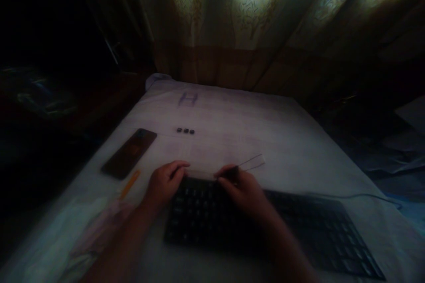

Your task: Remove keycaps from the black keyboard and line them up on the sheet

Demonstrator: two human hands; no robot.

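A black keyboard (308,234) lies on a white cloth-covered table (292,141) in dim light. My left hand (164,183) rests at the keyboard's far left corner, fingers curled and pinched on the end of a clear plastic ruler (245,164). My right hand (242,188) sits over the keyboard's far edge, fingers closed on the same ruler, which lies along that edge and sticks out to the right. Three small black keycaps (185,131) sit in a row farther back on the cloth.
A dark phone (129,152) lies to the left, with an orange pencil-like stick (130,183) just in front of it. A thin cable (365,195) runs right from the keyboard. Patterned curtains (252,4) hang behind the table; dark clutter lies on both sides.
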